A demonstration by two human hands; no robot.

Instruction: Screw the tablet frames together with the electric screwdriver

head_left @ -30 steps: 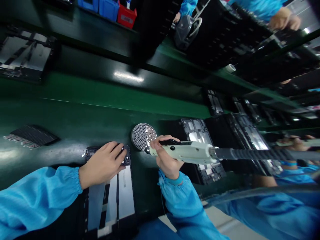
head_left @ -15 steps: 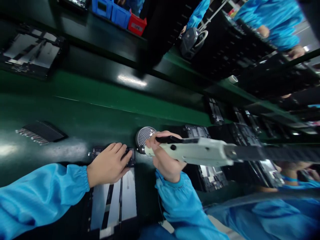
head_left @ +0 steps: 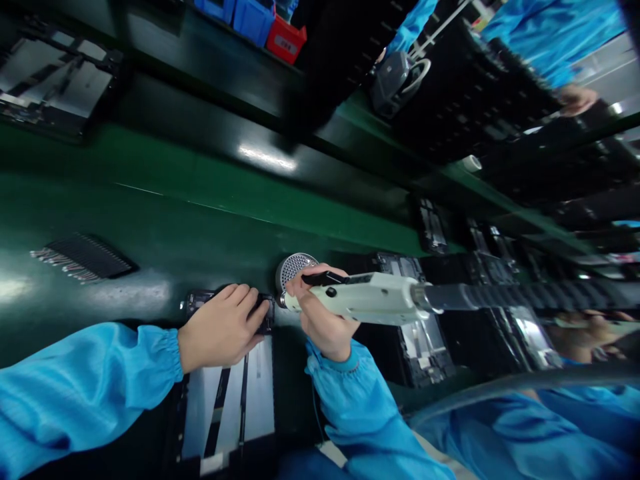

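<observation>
1. Along the near edge of the green surface [head_left: 150, 227], work looks to be under way on a flat device, with neither a start nor a finish to be read.
2. Toward the right end, two dark stacks [head_left: 427, 347] of similar units stand beside each other; whether these are finished or waiting cannot be told.
3. At the near edge lies the device [head_left: 233, 400], its inner side up. The left hand [head_left: 223, 327] rests palm down over its top end, fingers nearly together, covering most of the parts there, so how many spots are done stays hidden.
4. Right of it, the right hand [head_left: 325, 317] pinches the pale driver [head_left: 375, 298] near its front, tip toward the device's top right corner.
5. Beyond the far edge, blue bins [head_left: 254, 20] and a red bin [head_left: 286, 40] sit side by side; their contents cannot be made out.
6. Toward the left end lies a ribbed black strip [head_left: 87, 260].
7. Near the tip, a round dish [head_left: 291, 265] has a pitted top, partly hidden; any contents are unclear.
</observation>
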